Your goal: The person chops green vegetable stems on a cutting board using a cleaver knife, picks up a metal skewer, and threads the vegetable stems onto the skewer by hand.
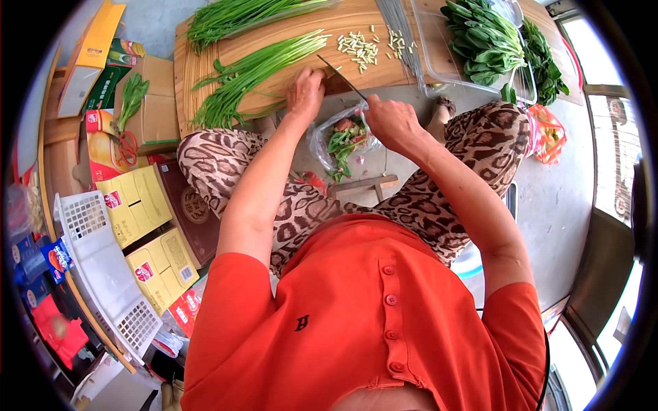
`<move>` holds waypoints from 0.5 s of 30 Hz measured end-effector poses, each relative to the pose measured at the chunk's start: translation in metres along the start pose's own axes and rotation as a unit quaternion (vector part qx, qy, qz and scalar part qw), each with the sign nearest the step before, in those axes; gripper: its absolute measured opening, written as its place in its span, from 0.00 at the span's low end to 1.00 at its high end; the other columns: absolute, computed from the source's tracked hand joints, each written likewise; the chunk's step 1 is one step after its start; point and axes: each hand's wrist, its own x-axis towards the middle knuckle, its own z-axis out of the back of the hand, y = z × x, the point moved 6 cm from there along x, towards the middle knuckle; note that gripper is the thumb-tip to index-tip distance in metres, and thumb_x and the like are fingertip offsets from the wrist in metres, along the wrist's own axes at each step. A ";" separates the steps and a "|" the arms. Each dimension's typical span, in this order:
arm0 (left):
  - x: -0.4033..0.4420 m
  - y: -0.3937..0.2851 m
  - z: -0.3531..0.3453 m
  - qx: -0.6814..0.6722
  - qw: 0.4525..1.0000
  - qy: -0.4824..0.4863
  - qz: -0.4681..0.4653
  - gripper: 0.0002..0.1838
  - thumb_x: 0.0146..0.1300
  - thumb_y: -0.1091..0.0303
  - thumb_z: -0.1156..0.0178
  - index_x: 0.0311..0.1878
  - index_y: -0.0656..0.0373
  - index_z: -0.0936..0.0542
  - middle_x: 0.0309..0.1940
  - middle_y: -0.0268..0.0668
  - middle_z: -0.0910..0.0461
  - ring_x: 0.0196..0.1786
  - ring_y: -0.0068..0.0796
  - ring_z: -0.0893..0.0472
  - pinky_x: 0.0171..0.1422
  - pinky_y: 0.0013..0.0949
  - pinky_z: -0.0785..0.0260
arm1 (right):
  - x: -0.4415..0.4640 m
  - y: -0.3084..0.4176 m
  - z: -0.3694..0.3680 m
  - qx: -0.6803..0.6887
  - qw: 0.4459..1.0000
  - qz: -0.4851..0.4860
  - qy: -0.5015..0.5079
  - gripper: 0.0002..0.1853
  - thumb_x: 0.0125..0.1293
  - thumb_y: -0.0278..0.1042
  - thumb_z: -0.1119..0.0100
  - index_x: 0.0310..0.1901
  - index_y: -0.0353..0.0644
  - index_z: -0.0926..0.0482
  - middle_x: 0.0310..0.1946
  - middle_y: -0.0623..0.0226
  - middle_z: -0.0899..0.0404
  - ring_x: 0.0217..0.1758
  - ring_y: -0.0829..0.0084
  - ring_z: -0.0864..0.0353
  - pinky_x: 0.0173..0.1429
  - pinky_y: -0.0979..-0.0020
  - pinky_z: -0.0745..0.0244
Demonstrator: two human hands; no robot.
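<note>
My right hand [393, 123] is closed round the handle of a knife [342, 78], whose dark blade points up and left over the front edge of the wooden board [384, 73]. Left of the blade, my left hand [305, 94] rests at the board's edge with its fingers bent down; what they hold, if anything, is hidden. Long green stalks [257, 74] lie beside it, pale ends toward the right. Short cut pieces [357, 49] are scattered on the board beyond the knife. Another green bunch [240, 20] lies at the back left.
A plastic bag with plant scraps [346, 140] is below the board, between my knees. Leafy greens [483, 44] fill a clear tray at the right. Yellow boxes [137, 203] and a white basket [103, 264] stand at the left, near red scissors [127, 147].
</note>
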 end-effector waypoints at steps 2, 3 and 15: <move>0.000 0.002 0.001 -0.005 1.000 0.002 0.012 0.09 0.52 0.77 0.38 0.37 0.54 0.21 0.38 0.41 0.25 0.44 0.49 0.22 0.45 0.49 0.29 | 0.004 -0.003 0.001 0.010 1.000 -0.011 -0.001 0.11 0.67 0.35 0.51 0.41 0.35 0.26 0.32 0.45 0.18 0.39 0.47 0.17 0.45 0.51 0.24; 0.003 0.005 0.001 -0.002 1.000 0.001 0.010 0.09 0.52 0.77 0.38 0.37 0.54 0.21 0.38 0.41 0.25 0.44 0.49 0.22 0.45 0.49 0.29 | 0.006 -0.004 0.002 0.019 1.000 -0.022 0.000 0.11 0.66 0.35 0.51 0.41 0.35 0.26 0.33 0.44 0.18 0.40 0.46 0.17 0.47 0.51 0.24; 0.026 0.061 0.014 0.041 0.993 -0.082 0.078 0.12 0.53 0.71 0.33 0.42 0.49 0.18 0.40 0.37 0.24 0.41 0.47 0.21 0.44 0.45 0.28 | -0.001 -0.023 0.010 0.107 0.994 -0.037 -0.011 0.14 0.68 0.40 0.55 0.43 0.35 0.30 0.28 0.42 0.21 0.35 0.40 0.21 0.44 0.47 0.27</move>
